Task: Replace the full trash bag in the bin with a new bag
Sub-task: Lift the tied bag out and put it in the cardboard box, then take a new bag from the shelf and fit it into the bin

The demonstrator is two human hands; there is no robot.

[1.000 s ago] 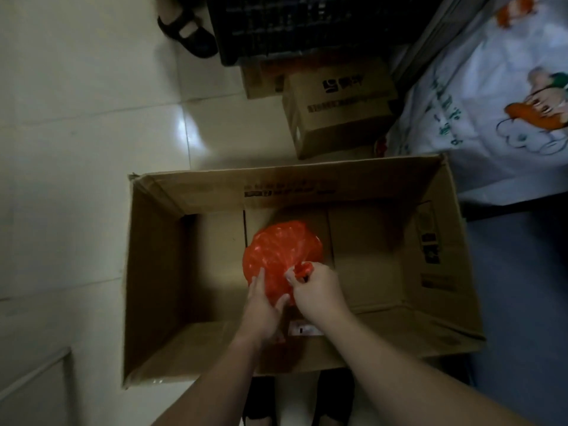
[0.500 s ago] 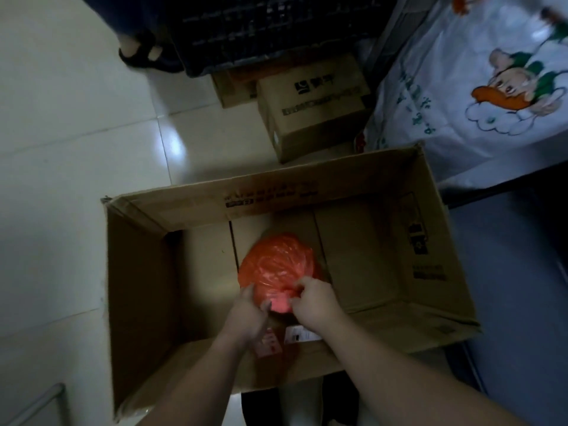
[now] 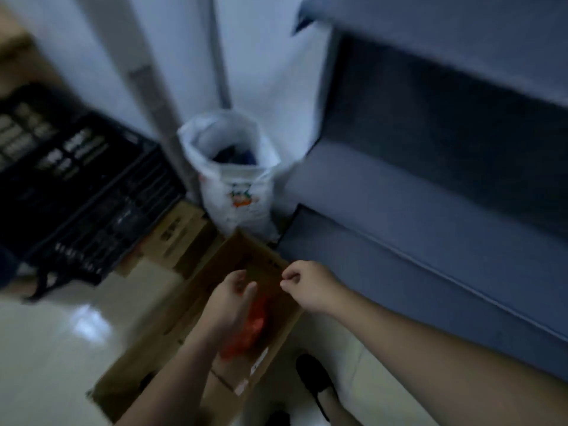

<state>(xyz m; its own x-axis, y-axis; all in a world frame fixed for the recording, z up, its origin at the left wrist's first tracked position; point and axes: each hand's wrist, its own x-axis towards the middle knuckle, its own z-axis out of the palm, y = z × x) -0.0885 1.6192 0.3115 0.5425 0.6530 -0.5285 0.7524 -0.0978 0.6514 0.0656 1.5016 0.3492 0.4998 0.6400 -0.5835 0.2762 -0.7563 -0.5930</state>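
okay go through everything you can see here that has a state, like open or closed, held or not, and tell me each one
Cardboard box: open at the top, on the floor.
Orange bag: inside the box, under the left hand; contact unclear from blur.
Left hand: open, fingers spread.
Right hand: fingers curled; nothing visible in it.
White sack: upright, mouth open, dark contents.
Small box: closed.

Orange-red trash bag, crinkled, inside brown cardboard box. White sack with orange-and-green print. Black slatted crate. Grey-blue sofa. Glossy cream tile floor. Black shoe. Smaller brown carton, dark print.
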